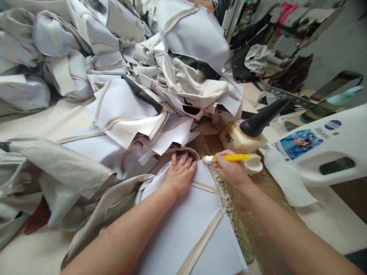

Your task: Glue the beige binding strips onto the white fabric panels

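Note:
My left hand [181, 173] lies flat with its fingers spread on a pale bag panel [186, 229] that has beige seam tape across it. In my right hand [229, 170] is a brush with a yellow handle [236, 157], gripped between thumb and fingers. The whitish brush tip [207, 159] is at the panel's upper right edge, close to my left fingertips; whether it touches cannot be made out. Along the panel's right edge runs a board crusted with dried residue [229, 206]. Beyond the brush stands a yellowish container with a black conical spout [243, 135].
Piled bag pieces [129, 110] cover the table's back and left. Grey fabric [57, 183] is heaped at the left. A white plastic jug [321, 152] lies at the right, near a green bottle [323, 109]. Behind are a sewing machine [301, 26] and another person's arm [206, 4].

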The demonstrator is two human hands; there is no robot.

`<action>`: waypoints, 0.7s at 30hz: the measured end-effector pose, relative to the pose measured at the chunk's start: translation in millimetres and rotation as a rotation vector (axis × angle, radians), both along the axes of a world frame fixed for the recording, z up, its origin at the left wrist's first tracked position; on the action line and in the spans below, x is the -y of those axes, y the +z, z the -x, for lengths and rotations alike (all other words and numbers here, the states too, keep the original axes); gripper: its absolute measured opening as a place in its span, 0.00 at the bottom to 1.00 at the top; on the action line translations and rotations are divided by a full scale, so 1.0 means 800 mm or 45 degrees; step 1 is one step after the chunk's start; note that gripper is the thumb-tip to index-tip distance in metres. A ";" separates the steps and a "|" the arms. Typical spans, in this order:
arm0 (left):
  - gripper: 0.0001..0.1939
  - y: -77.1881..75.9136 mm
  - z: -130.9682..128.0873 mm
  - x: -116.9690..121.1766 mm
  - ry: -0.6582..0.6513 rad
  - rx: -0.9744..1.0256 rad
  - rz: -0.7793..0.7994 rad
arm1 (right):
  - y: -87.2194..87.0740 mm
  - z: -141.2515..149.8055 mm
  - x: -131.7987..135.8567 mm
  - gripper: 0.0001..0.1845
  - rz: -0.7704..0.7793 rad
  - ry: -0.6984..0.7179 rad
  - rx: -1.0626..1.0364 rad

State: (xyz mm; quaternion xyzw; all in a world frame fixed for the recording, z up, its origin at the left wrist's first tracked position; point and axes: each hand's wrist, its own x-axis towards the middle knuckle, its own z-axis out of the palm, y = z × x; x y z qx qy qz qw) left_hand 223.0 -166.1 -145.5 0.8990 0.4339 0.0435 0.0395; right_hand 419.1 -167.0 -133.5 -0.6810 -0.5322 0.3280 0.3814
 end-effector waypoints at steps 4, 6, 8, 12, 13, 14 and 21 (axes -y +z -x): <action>0.18 0.004 0.000 0.000 0.005 0.011 -0.008 | -0.004 0.006 0.009 0.07 0.113 0.022 -0.090; 0.18 0.007 0.001 0.000 0.005 0.021 -0.009 | -0.001 0.003 0.034 0.07 0.209 0.029 -0.094; 0.17 0.010 0.002 0.000 -0.012 0.026 -0.006 | 0.006 -0.003 0.063 0.08 0.299 0.022 -0.076; 0.15 0.015 0.003 0.002 -0.052 0.035 -0.019 | 0.012 -0.012 0.079 0.08 0.333 0.026 -0.022; 0.14 0.017 0.004 0.003 -0.056 0.033 -0.021 | 0.010 -0.011 0.069 0.08 0.288 0.023 -0.024; 0.14 0.018 0.004 0.004 -0.059 0.028 -0.018 | 0.006 -0.009 0.055 0.08 0.233 0.016 -0.033; 0.13 0.021 0.004 0.004 -0.039 0.020 0.013 | -0.014 0.017 -0.001 0.07 0.048 -0.098 -0.100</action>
